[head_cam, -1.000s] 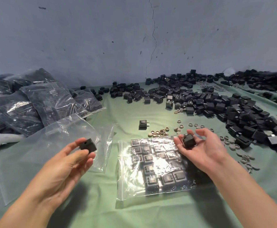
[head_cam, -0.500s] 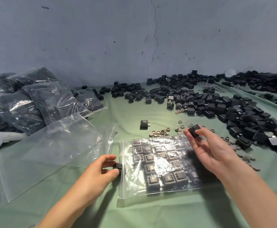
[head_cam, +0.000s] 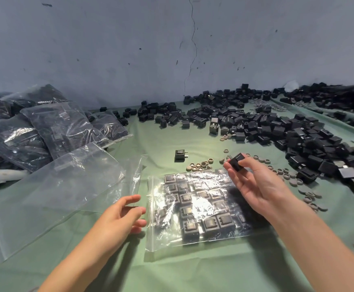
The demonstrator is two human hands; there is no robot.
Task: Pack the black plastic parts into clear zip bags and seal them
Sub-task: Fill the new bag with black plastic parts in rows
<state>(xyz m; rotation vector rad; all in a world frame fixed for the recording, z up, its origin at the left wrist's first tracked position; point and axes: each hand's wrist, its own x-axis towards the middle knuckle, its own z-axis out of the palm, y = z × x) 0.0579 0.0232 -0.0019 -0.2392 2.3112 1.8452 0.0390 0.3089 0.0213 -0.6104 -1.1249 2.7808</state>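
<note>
We found the right hand (head_cam: 258, 186) pinching one black part (head_cam: 236, 161) above the far edge of the partly filled zip bag (head_cam: 150, 239). The left hand (head_cam: 121, 218) held nothing, fingers loosely spread, beside the bag's left edge. Loose parts (head_cam: 277, 127) lay heaped behind.

Head view. We note the right hand (head_cam: 262, 186) raised over the far right corner of the zip bag (head_cam: 150, 239), pinching one black part (head_cam: 237, 162) between thumb and fingertips. The bag lies flat on the green cloth (head_cam: 193, 275), with parts in rows inside. The left hand (head_cam: 121, 218) sits at the bag's left edge, fingers loosely curled and holding nothing; we cannot tell whether they touch it. Empty clear bags (head_cam: 56, 190) lie to the left, filled bags (head_cam: 62, 127) behind them. A loose pile of parts (head_cam: 277, 127) lies far right, and tan rings (head_cam: 200, 165) just beyond the bag.
</note>
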